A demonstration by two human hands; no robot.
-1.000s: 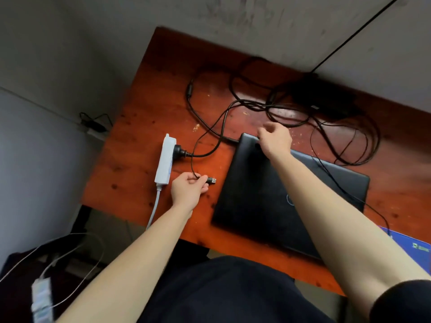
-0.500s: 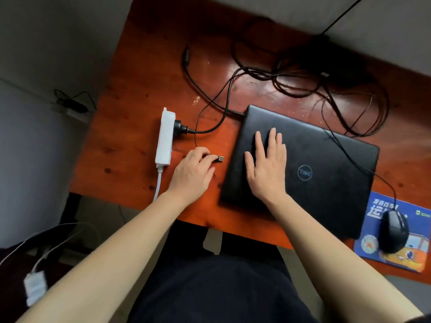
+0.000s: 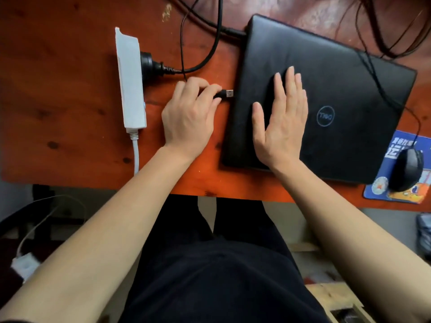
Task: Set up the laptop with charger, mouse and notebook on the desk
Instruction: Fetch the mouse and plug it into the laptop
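A closed black laptop (image 3: pixel 349 73) lies on the orange wooden desk (image 3: pixel 58 94). My right hand (image 3: pixel 281 120) rests flat on its lid near the left edge, fingers straight. My left hand (image 3: pixel 189 113) pinches the USB plug (image 3: pixel 227 93) of the mouse cable, its metal tip a short way from the laptop's left side. The charger plug (image 3: pixel 149 64) sits in a white power strip (image 3: pixel 129 78), and its cable runs to the laptop's back left corner. A black mouse (image 3: pixel 407 170) rests on a blue notebook (image 3: pixel 382 190) at the right.
Tangled black cables (image 3: pixel 384 24) lie behind the laptop at the desk's far side. The power strip's white cord (image 3: pixel 136 152) drops over the desk's near edge. My legs in dark trousers (image 3: pixel 221 264) are under the desk. A white adapter (image 3: pixel 23 266) lies on the floor at the left.
My right hand came off the laptop's back corner and now lies flat on the lid. My left hand brought the USB plug closer to the laptop's left side. The camera tilted downward.
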